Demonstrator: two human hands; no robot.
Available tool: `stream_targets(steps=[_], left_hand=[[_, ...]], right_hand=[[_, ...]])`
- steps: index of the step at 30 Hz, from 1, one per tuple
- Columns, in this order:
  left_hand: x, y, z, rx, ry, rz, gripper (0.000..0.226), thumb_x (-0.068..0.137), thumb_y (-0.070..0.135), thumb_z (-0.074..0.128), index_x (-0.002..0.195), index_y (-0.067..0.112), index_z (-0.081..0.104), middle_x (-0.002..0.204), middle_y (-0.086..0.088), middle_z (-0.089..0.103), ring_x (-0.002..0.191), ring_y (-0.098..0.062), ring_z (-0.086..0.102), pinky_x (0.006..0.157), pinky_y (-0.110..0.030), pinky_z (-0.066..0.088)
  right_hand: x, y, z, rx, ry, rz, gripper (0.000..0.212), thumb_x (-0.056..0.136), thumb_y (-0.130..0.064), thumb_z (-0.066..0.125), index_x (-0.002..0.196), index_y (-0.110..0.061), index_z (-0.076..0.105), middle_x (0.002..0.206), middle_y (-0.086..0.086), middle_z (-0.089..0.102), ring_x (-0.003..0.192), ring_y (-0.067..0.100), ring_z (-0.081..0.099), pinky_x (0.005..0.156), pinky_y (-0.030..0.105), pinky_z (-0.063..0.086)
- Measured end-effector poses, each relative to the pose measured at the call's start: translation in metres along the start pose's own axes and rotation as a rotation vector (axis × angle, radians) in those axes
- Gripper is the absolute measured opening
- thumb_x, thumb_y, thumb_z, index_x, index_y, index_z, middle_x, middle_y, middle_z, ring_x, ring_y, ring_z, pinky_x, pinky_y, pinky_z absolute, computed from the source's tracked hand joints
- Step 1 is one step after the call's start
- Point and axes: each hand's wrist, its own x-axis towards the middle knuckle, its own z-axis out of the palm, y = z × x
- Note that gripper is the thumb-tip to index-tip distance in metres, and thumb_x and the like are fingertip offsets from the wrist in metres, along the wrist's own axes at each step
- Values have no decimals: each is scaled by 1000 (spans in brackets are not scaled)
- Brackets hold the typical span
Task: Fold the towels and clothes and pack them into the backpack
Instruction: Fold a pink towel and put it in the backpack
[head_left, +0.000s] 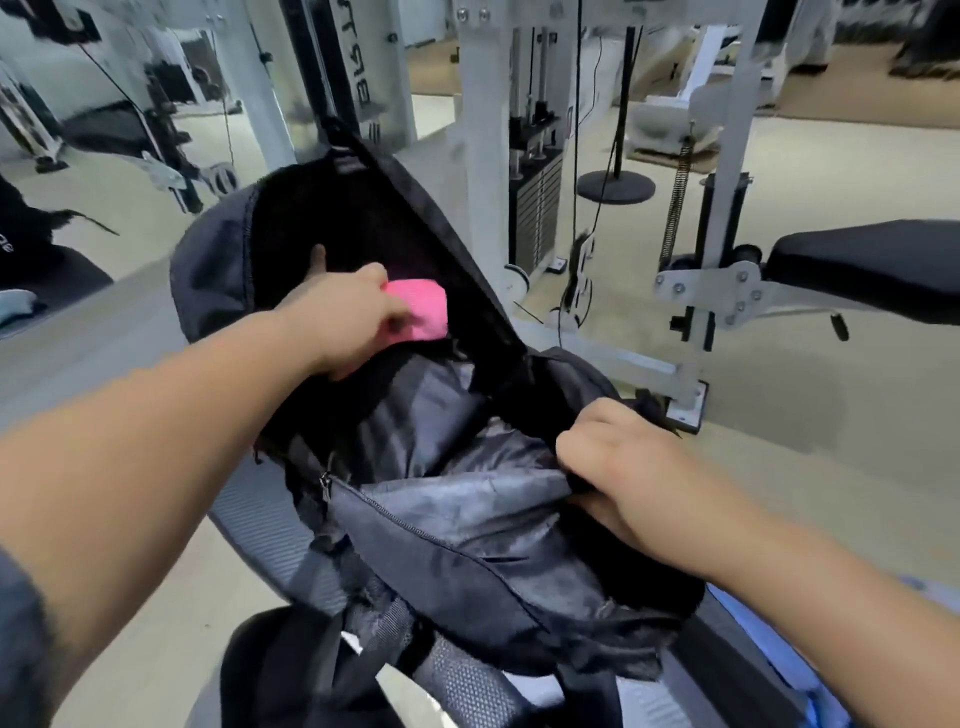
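One pink towel (422, 309), folded to a compact block, goes into the open backpack (467, 525) in the head view, as a person packs up in a gym. The left grip (353, 312) pinches the towel's near end, fingers curled round it, and holds it just inside the mouth of the main compartment, against the dark interior. The towel sticks out beyond the knuckles towards the raised front panel and does not appear to rest on the bottom yet. The right grip (618, 467), fingers clenched on the near right rim of the opening, pulls the fabric aside and holds the mouth wide. The backpack lies on a grey padded bench (249, 514), its straps hanging towards the camera. By the look of it, this towel's folding is finished and its packing is under way; nothing else can be made out in the dark compartment. A blue cloth (810, 696) at the bench's lower right, partly under the right forearm, may be a piece awaiting its turn, though blur makes that uncertain. A white cable machine (483, 156) stands behind.
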Motion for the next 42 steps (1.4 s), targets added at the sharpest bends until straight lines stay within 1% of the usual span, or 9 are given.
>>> stream_targets(steps=[5, 8, 14, 19, 24, 28, 32, 36, 42], left_hand=[[-11, 13, 7, -131, 62, -63, 30, 94, 38, 57, 122, 45, 63, 107, -4, 46, 95, -39, 63, 116, -63, 20], [-17, 51, 5, -312, 168, 46, 23, 90, 45, 65, 113, 44, 66, 104, 1, 52, 91, -27, 62, 91, -36, 48], [-20, 102, 52, -1052, -130, 78, 21, 84, 29, 80, 100, 37, 71, 112, 7, 66, 94, -11, 62, 79, -21, 45], [-10, 106, 82, -916, -456, 205, 43, 86, 18, 76, 119, 43, 65, 132, 5, 57, 114, -18, 56, 96, -26, 43], [8, 125, 94, -1049, -548, 252, 51, 81, 13, 78, 120, 43, 64, 128, -2, 59, 100, -18, 54, 87, -32, 41], [18, 141, 108, -817, -531, 313, 63, 88, 30, 75, 144, 37, 48, 152, 1, 46, 128, -15, 50, 110, -28, 37], [15, 148, 118, -510, -532, 424, 74, 96, 36, 66, 159, 24, 28, 152, -6, 48, 126, -21, 53, 89, -13, 32], [13, 145, 114, -224, -448, 459, 77, 98, 43, 59, 161, 33, 16, 101, -10, 65, 83, -22, 53, 71, -26, 37], [11, 150, 116, -22, -429, 440, 76, 100, 52, 49, 161, 38, 6, 133, -14, 61, 108, -32, 61, 76, -29, 39]], right_hand=[[-12, -4, 10, -101, 16, 48, 40, 75, -5, 71, 78, -21, 35, 78, -4, 50, 88, 22, 52, 76, 17, 21], [-19, -3, 19, -80, 48, 76, 35, 78, -4, 69, 79, -20, 37, 80, -3, 49, 90, 24, 50, 78, 27, 43], [-40, 5, 23, -23, 67, 111, 35, 74, -13, 79, 86, -18, 46, 88, -2, 54, 98, 21, 47, 65, 41, 53], [-58, 9, 29, 13, 36, 94, 28, 78, -16, 78, 89, -12, 53, 91, 2, 55, 101, 26, 51, 73, 43, 52], [-59, 0, 35, 27, 72, 42, 24, 80, -11, 74, 87, -13, 51, 88, 2, 54, 97, 25, 49, 72, 36, 49], [-64, -2, 40, 8, 81, 45, 23, 82, -11, 74, 85, -13, 52, 87, 1, 52, 94, 25, 48, 74, 30, 41], [-76, 0, 44, -9, 70, 74, 22, 84, -13, 75, 86, -12, 53, 89, 0, 53, 94, 25, 49, 77, 28, 41], [-81, 2, 45, -26, 74, 111, 18, 87, -17, 73, 92, -11, 57, 98, 1, 57, 106, 27, 55, 87, 34, 49], [-85, -1, 51, -19, 76, 170, 26, 89, -29, 72, 100, -11, 56, 107, 3, 60, 129, 29, 50, 98, 40, 51]])
